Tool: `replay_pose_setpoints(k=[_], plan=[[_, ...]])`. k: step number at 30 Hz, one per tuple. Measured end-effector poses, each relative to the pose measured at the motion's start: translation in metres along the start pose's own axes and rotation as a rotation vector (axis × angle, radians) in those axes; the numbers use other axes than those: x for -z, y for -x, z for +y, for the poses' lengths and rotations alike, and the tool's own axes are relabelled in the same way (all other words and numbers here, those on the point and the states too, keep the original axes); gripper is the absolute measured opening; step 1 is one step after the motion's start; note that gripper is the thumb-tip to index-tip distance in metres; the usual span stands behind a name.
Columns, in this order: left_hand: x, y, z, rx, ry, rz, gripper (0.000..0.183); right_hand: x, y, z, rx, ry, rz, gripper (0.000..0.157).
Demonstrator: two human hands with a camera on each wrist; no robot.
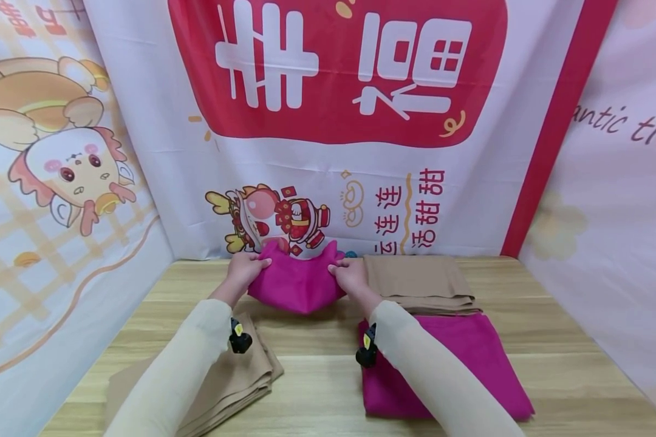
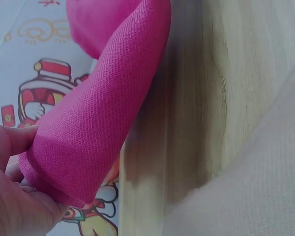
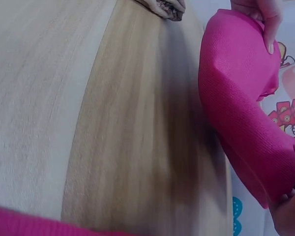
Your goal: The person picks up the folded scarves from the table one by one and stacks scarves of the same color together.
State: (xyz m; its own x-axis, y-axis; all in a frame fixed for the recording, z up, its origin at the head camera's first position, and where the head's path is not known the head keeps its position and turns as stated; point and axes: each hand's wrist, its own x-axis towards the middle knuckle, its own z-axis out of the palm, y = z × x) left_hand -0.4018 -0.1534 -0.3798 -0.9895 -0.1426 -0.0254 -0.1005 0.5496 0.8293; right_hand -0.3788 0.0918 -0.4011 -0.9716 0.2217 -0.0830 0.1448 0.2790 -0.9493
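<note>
Near the table's far edge, both hands hold up a magenta cloth (image 1: pixel 300 284) that sags in the middle. The left hand (image 1: pixel 244 271) pinches its left corner between thumb and fingers; the left wrist view shows the cloth's ribbed weave running away from the thumb (image 2: pixel 20 138). At the opposite corner, the right hand (image 1: pixel 352 278) grips the fabric the same way, and the right wrist view shows the held cloth (image 3: pixel 255 137) bent between the two hands. Its lower edge hangs close over the wooden table (image 1: pixel 311 340).
A folded magenta cloth (image 1: pixel 470 364) lies beneath the right forearm. Behind it is a folded brown cloth stack (image 1: pixel 415 276). Another brown stack (image 1: pixel 235 376) sits at the front left, partly covered by the left sleeve (image 1: pixel 180 358). A printed white curtain (image 1: pixel 169 182) hangs behind the table.
</note>
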Motion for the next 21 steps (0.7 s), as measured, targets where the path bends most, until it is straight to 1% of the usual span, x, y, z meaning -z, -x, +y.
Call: replay_pose_setpoints(k=[3,6,10,21], plan=[[0.0,0.003,0.004,-0.014,0.004,-0.007,0.033,0.004,0.002,-0.004,0.012,0.011,-0.004,0.029],[0.0,0.006,0.006,-0.014,0.024,-0.009,0.033,0.008,0.004,-0.007,0.033,0.009,-0.005,0.029],[0.0,0.01,0.009,-0.016,0.038,0.004,0.033,0.014,0.006,-0.01,0.058,0.0,-0.015,0.028],[-0.005,0.024,0.019,-0.066,0.088,0.019,0.036,0.032,0.013,-0.015,0.083,0.013,-0.017,0.029]])
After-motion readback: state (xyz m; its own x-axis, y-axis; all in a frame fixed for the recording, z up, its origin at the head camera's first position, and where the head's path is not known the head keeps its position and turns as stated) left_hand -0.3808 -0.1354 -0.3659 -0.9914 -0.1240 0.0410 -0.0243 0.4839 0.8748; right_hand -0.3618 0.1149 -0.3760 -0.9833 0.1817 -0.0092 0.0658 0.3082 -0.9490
